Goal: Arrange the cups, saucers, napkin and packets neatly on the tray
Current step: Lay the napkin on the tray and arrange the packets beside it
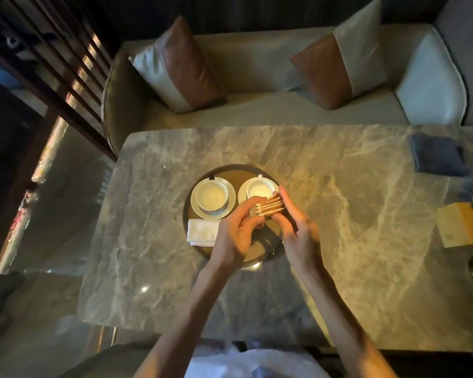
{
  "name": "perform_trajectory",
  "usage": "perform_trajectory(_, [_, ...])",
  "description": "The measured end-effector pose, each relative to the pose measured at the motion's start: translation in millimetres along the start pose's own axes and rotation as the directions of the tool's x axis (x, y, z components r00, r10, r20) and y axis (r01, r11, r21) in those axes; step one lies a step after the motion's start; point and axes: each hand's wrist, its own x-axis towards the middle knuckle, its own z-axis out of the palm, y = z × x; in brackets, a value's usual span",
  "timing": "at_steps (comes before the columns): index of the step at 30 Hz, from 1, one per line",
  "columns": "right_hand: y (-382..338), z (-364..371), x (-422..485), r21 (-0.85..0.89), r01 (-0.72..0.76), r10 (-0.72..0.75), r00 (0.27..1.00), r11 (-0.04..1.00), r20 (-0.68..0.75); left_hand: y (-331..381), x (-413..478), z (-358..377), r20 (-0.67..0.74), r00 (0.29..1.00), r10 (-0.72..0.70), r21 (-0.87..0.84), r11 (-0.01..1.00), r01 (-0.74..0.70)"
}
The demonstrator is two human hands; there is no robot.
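edges want squaring while my left hand (pixel 234 230) and right hand (pixel 295 230) both pinch the fanned brown paper packets (pixel 268 207), before i lay them on the round dark tray (pixel 230 167).

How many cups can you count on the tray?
2: left cup on the left saucer, right cup on the right saucer; part of the tray is covered.

Before me a grey veined marble table (pixel 344 230) glows under warm yellow light, beyond it a pale grey upholstered sofa (pixel 253 66) carries two brown-and-cream cushions (pixel 182 68), one toward each end, and a dark wooden slatted screen (pixel 52 66) stands to my left above a glossy stone floor (pixel 66 203).
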Motion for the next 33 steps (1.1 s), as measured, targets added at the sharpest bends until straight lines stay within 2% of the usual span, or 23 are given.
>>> perform_trajectory(2, [3,-2,7,0.02,-0.006,0.006,1.0,1.0,0.014,-4,6,-4,0.022,0.999,-0.034,-0.053,0.998,0.035])
perform_trajectory(5, [9,-9,20,0.212,-0.219,0.181,0.966,0.952,0.183,-12,13,-5,0.054,0.99,-0.132,-0.181,0.973,0.14])
perform_trajectory(8, [26,-9,26,0.251,-0.362,0.282,0.91,0.898,0.304,-25,17,0,0.097,0.969,-0.226,-0.266,0.932,0.244])
perform_trajectory(12, [54,9,17,0.281,-0.487,0.407,0.864,0.827,0.298,-54,13,15,0.056,0.939,-0.338,-0.217,0.914,0.342])
perform_trajectory(14, [68,18,12,0.24,-0.561,0.494,0.821,0.792,0.286,-73,14,24,0.059,0.91,-0.41,-0.14,0.9,0.414])
perform_trajectory(17, [95,28,9,0.166,-0.639,0.574,0.756,0.751,0.316,-94,26,35,0.145,0.84,-0.522,0.022,0.851,0.525])
perform_trajectory(19, [113,32,12,0.141,-0.709,0.646,0.693,0.691,0.32,-103,34,43,0.148,0.795,-0.588,0.026,0.806,0.592])
perform_trajectory(23, [133,43,21,-0.009,-0.731,0.701,0.651,0.682,0.292,-120,45,61,0.119,0.768,-0.63,0.107,0.777,0.62])
perform_trajectory(25, [137,51,27,-0.052,-0.741,0.728,0.64,0.669,0.248,-123,49,68,0.077,0.726,-0.683,0.127,0.729,0.673])
perform_trajectory(33, [155,76,49,-0.176,-0.71,0.73,0.647,0.682,0.218,-128,65,76,-0.069,0.678,-0.732,0.109,0.67,0.735])
